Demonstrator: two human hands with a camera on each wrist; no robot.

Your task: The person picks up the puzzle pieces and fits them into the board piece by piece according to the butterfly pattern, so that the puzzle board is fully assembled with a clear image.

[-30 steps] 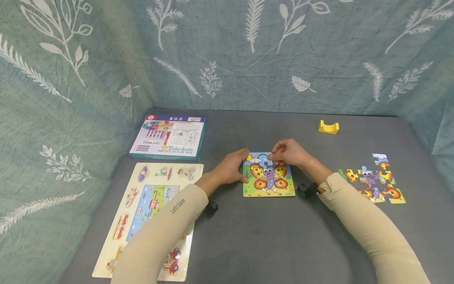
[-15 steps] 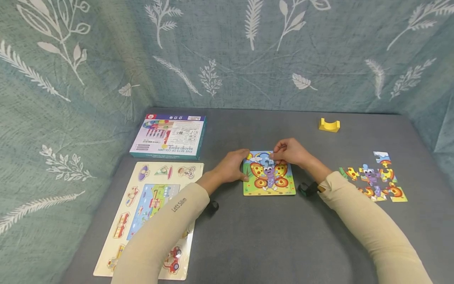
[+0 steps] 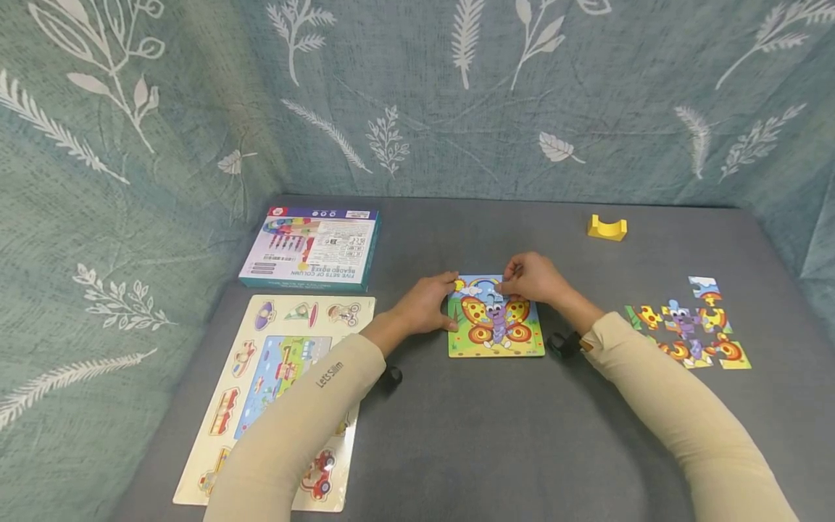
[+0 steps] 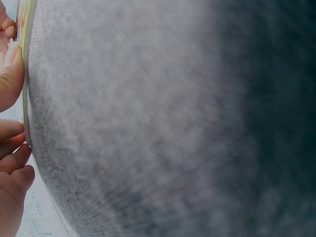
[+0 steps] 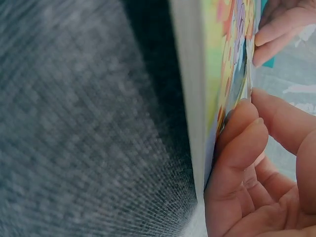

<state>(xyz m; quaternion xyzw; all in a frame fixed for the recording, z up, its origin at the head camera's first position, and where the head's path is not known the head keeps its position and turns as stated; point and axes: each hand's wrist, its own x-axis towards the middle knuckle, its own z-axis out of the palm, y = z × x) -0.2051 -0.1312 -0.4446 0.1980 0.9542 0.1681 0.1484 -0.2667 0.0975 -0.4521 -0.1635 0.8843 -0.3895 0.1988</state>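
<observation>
Left fingers (image 3: 443, 279) stand apart from the thumb (image 3: 447, 324); right fingers (image 5: 242, 148) pinch.

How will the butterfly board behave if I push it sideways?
The butterfly board is probably stiff: its pale edge looks straight in the right wrist view. It's likely light, looking thin beside the left hand. It seems unlikely to roll or tip, lying flat.

On the table (image 3: 470, 435), the left hand (image 3: 427, 304) is at the left edge of a puzzle board (image 3: 497, 326), the right hand (image 3: 531, 279) at its far right corner. 2 things lie leftward: a box (image 3: 309, 250) and, before it, a larger board (image 3: 287, 330). Puzzle pieces (image 3: 685, 324) lie right, a block (image 3: 607, 231) behind them.
</observation>
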